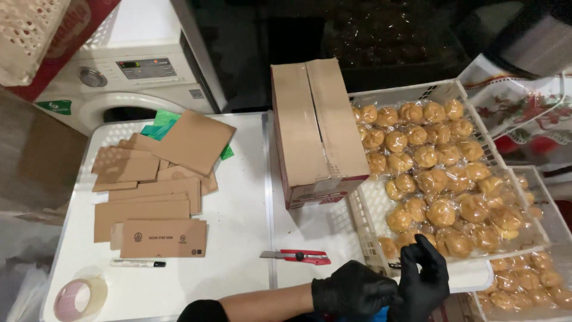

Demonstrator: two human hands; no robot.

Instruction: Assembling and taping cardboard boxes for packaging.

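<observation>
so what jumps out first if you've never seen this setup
The white crate at right, heaped with golden buns in clear bags, draws the eye first. Next is the closed cardboard box at centre and the cut cardboard pieces fanned out on the white table at left. At the bottom edge, two black-gloved hands meet close together, just below a red knife.

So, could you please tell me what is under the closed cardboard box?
The cardboard box rests partly on the white table and partly on the white crate of wrapped buns. Anything directly beneath is covered.
</observation>
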